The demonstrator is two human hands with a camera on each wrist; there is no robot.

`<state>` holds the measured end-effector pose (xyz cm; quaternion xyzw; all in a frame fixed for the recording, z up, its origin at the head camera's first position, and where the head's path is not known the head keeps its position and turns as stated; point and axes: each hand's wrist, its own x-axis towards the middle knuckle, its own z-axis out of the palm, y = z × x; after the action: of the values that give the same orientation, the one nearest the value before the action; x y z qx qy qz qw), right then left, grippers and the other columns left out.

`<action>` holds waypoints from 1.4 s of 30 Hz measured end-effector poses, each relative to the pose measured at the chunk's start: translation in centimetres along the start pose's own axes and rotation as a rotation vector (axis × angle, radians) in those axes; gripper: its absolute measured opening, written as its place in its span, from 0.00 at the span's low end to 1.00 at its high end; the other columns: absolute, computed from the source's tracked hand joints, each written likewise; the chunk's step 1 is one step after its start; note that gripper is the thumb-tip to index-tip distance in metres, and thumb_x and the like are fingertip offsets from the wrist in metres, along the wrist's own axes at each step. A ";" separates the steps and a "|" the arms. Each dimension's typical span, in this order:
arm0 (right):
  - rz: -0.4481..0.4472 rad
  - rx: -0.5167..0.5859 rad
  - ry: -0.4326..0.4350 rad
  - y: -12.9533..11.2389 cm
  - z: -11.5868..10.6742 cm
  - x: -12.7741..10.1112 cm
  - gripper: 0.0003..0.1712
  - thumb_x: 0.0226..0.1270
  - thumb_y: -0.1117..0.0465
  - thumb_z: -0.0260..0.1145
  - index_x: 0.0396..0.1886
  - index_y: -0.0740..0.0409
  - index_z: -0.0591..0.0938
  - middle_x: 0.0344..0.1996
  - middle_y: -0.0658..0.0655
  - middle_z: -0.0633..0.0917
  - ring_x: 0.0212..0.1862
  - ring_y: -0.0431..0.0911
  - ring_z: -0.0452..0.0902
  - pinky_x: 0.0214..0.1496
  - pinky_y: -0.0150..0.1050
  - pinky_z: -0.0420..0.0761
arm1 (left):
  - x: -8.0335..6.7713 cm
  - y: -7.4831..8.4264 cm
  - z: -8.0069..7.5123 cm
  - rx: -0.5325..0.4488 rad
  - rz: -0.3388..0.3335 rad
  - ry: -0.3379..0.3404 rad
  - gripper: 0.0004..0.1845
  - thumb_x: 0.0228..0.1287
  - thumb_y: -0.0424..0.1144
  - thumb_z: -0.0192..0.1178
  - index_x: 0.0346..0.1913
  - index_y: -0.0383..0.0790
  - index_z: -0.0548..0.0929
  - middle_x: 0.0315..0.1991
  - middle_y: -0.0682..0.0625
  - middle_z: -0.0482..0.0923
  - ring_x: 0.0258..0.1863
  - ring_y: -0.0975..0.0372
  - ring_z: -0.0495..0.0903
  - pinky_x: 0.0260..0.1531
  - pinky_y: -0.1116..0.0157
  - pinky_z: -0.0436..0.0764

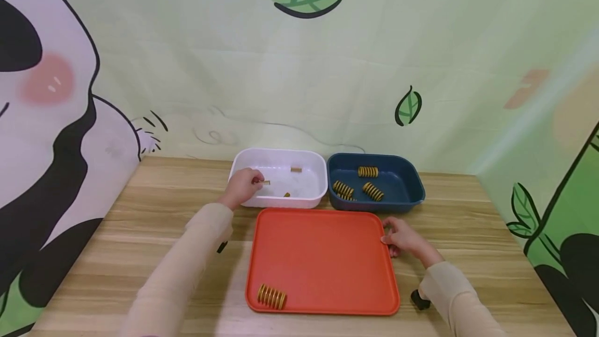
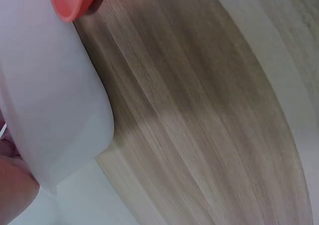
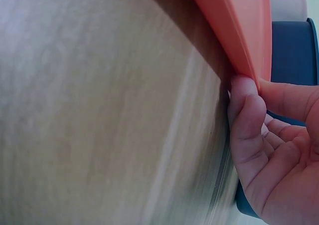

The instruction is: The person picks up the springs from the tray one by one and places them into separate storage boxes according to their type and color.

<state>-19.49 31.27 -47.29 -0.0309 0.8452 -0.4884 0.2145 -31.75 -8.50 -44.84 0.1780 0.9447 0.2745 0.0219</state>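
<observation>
My left hand [image 1: 241,187] reaches over the left wall of the white bin [image 1: 306,203] and pinches a small yellowish-brown piece [image 1: 265,182] at its fingertips. Two other small brown pieces lie in that bin, one a short flat block [image 1: 296,169] near the back. In the left wrist view the bin's white wall [image 2: 55,90] hides most of the hand. The right hand [image 1: 403,235] grips the red tray [image 1: 323,259] by its right rim, thumb on top and fingers beneath, as the right wrist view shows. On the tray's front left corner lies a gold-and-black ribbed coil [image 1: 271,296].
A dark blue bin [image 1: 407,181] stands right beside the white one, with several similar ribbed coils [image 1: 373,191] in it. Both bins sit behind the tray on a wooden table [image 1: 472,233]. A printed cloth backdrop [image 1: 210,66] rises at the table's back edge.
</observation>
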 end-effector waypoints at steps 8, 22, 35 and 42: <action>0.010 -0.001 0.010 0.0 0.1 0.0 0.20 0.56 0.73 0.53 0.48 0.76 0.61 0.10 0.54 0.73 0.10 0.38 0.68 0.14 0.34 0.72 | 1.8 -1.9 1.4 0.011 0.038 -0.010 0.06 0.52 0.35 0.60 0.33 0.37 0.82 0.30 0.46 0.79 0.31 0.57 0.73 0.38 0.62 0.73; 0.008 -0.008 0.014 0.1 0.0 -0.1 0.20 0.57 0.72 0.54 0.48 0.76 0.61 0.10 0.53 0.73 0.09 0.38 0.68 0.14 0.34 0.72 | 0.7 1.3 0.2 0.117 -0.110 -0.130 0.06 0.53 0.34 0.58 0.34 0.37 0.81 0.35 0.46 0.80 0.35 0.56 0.74 0.43 0.60 0.72; 0.011 -0.015 0.018 0.3 -0.1 0.0 0.19 0.56 0.74 0.52 0.47 0.76 0.61 0.10 0.53 0.73 0.10 0.37 0.68 0.14 0.32 0.72 | 1.0 1.3 -0.1 0.145 -0.178 -0.190 0.08 0.47 0.31 0.56 0.31 0.37 0.82 0.34 0.46 0.80 0.31 0.56 0.72 0.32 0.65 0.71; 0.016 -0.008 0.015 0.3 -0.1 0.0 0.19 0.56 0.73 0.53 0.48 0.75 0.61 0.11 0.53 0.73 0.10 0.37 0.68 0.14 0.32 0.72 | 1.2 1.0 0.2 0.161 -0.195 -0.163 0.09 0.46 0.30 0.55 0.32 0.36 0.81 0.35 0.44 0.80 0.33 0.55 0.73 0.35 0.63 0.72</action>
<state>-19.51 31.46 -47.49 -0.0214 0.8489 -0.4837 0.2120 -32.49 -7.21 -44.47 0.1082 0.9715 0.1793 0.1108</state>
